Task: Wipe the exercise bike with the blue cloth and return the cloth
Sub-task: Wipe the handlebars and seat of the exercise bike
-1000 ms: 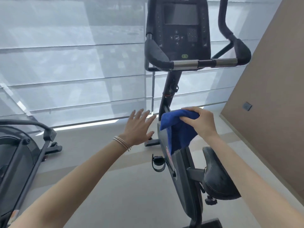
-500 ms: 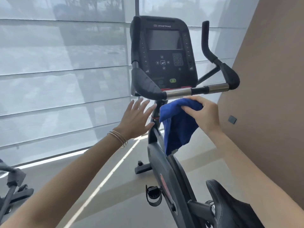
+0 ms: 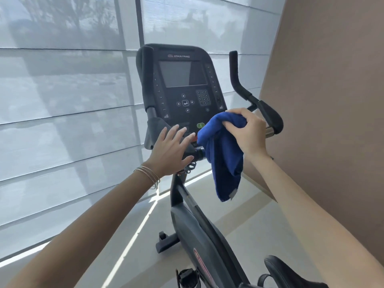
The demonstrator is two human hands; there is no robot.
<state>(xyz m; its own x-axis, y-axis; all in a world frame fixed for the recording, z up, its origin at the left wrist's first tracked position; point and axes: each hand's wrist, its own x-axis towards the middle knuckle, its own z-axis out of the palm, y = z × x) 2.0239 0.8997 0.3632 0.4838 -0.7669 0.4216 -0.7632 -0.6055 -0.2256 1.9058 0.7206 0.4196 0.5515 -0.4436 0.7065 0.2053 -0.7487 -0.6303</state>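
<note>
Closest to you, bottom right, is the saddle, and the exercise bike frame runs up and away from it toward the bars, so you're standing right over the thing. Your left hand is flat with the fingers straight and spread, gripping nothing, laid on the padded left part of the handlebar just under the console. I'd guess it's there to steady the bike. Your right hand has its fingers curled tight around the bunched top of the blue cloth. The wad is right up against the console's lower right corner, and the rest hangs loose in front of the crossbar. Looks to me like you're mid-wipe, working the top end, with the return trip not started. Next you'll want to press the wad flat and sweep it across the console face and along the bar, going light on the buttons. Behind it all are the window blinds.
</note>
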